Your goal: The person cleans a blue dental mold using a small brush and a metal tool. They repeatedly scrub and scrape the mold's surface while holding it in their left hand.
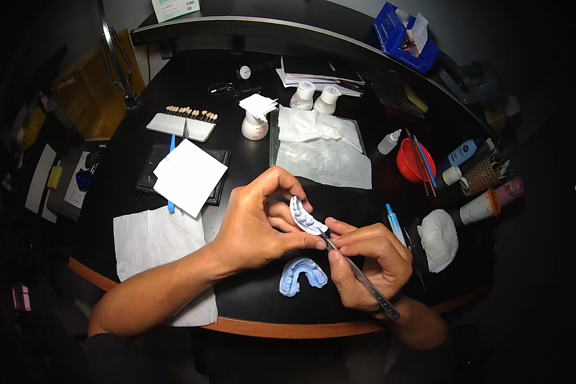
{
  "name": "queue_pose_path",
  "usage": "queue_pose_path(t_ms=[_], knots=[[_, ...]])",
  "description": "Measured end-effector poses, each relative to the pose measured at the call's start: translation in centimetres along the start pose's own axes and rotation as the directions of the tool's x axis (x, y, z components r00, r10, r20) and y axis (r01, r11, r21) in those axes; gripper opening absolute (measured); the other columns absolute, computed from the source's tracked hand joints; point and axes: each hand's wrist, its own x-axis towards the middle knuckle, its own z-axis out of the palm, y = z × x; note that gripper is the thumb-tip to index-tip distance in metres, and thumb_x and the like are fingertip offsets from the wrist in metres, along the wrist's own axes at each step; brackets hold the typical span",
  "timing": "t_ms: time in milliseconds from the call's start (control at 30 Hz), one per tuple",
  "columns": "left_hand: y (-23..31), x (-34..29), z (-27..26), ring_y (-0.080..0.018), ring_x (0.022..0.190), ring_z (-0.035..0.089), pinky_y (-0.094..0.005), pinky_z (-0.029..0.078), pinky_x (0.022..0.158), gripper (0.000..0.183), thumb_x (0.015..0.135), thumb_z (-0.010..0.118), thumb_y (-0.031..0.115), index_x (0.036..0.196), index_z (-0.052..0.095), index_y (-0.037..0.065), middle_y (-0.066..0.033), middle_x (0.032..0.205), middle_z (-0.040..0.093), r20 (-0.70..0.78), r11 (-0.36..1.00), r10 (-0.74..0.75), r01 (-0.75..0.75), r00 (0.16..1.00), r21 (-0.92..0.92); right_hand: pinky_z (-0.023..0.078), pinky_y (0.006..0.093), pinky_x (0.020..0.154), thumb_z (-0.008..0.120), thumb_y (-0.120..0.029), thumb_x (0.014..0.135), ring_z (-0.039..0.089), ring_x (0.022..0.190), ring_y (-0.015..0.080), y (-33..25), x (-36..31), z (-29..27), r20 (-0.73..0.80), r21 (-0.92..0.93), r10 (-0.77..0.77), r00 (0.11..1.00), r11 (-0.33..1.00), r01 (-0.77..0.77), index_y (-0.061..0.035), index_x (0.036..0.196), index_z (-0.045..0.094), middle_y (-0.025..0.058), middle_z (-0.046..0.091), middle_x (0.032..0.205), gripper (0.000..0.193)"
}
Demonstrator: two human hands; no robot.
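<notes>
My left hand (pixel 256 217) pinches a pale blue-white dental cast (pixel 306 217) between thumb and fingers, raised over the black table. Its row of moulded teeth faces up. In my right hand (pixel 372 259) is a slim, flat metal scalpel (pixel 368 285), held like a pen with its handle pointing down to the right. The scalpel's tip meets the near right end of the cast; the blade itself is too small to make out. Below the hands, a second, bluer horseshoe-shaped dental cast (pixel 293 275) lies on the table.
To the left are paper tissue (pixel 153 243), white square sheets (pixel 191 178) and a tooth shade guide (pixel 180 127). White jars (pixel 303 96) and a tissue-covered slab (pixel 323 160) stand behind. On the right are a red bowl (pixel 408 168) with brushes, a blue pen (pixel 395 224) and crumpled white material (pixel 438 240).
</notes>
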Motion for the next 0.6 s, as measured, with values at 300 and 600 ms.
queue_pose_path(t_ms=[300,600], knots=[[-0.17,0.1,0.01,-0.0126,0.083,0.078,-0.023,0.063,0.069,0.051,0.071,0.101,0.008,0.099,0.059,0.0,-0.0121,0.092,0.075,-0.02,0.998,-0.04,0.041,0.999,0.042,0.07,0.0446,0.087,0.076,0.01,0.081,0.076,0.078,0.0233,0.12,0.32,-0.03,-0.001,-0.013,-0.024,1.0,1.0,0.024,0.0052,0.09,0.067,0.0159,0.07,0.085,0.014],[0.4,-0.05,-0.26,-0.0114,0.08,0.077,-0.0201,0.061,0.064,0.051,0.072,0.101,0.009,0.099,0.059,-0.001,-0.0108,0.088,0.073,0.01,0.977,-0.079,0.075,0.997,0.199,0.07,0.0439,0.086,0.075,0.011,0.08,0.075,0.076,0.0223,0.08,0.19,0.26,-0.014,-0.04,-0.014,1.0,0.999,0.013,0.0051,0.087,0.068,0.0157,0.071,0.083,0.012]])
